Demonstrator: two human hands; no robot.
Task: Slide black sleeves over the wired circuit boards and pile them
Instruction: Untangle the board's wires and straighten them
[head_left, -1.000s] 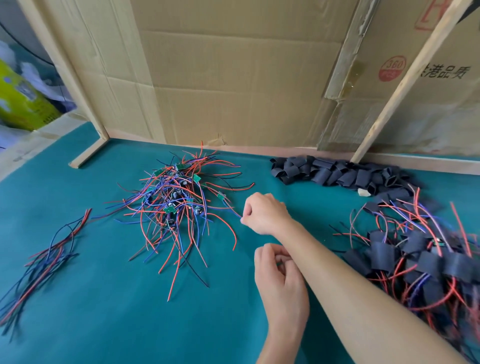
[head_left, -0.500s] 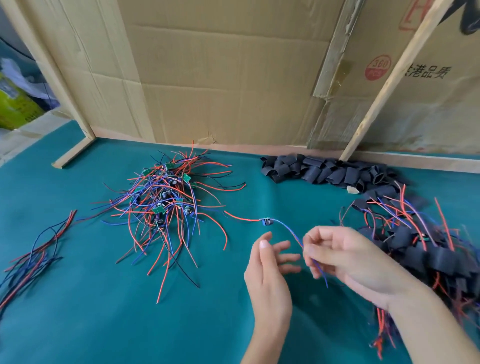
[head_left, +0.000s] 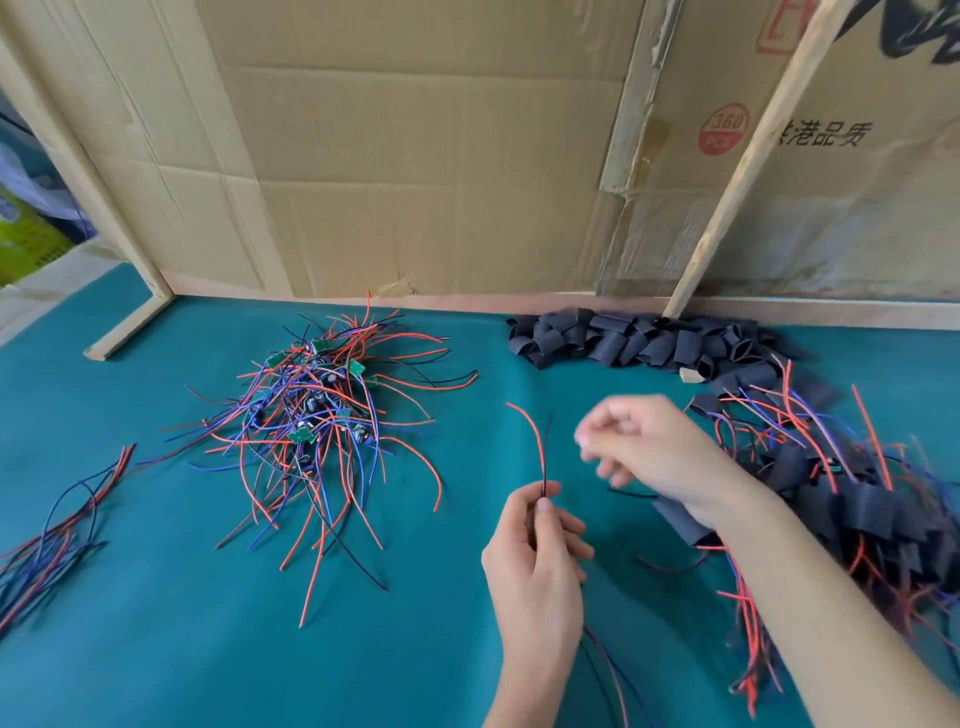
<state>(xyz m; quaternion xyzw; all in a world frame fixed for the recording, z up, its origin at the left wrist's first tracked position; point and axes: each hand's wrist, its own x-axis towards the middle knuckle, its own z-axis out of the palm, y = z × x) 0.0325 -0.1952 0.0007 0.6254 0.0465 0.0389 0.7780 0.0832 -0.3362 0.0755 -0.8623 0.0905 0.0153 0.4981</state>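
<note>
Left hand (head_left: 535, 551): pinches red-and-black wires (head_left: 540, 447) upright above the worktop (head_left: 156, 649). Right hand (head_left: 649, 452): blurred, grasp indeterminate, just right of the wires. Unsleeved boards (head_left: 306, 410) far left; black sleeves (head_left: 634, 340) behind.

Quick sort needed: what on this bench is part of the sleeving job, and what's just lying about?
In the job:
- left hand pinching a red and black wire pair
- right hand, blurred
- unsleeved board pile
- loose black sleeves
- sleeved pile

Lying about:
- loose wire bundle, far left
- cardboard backing
- wooden strut
</note>
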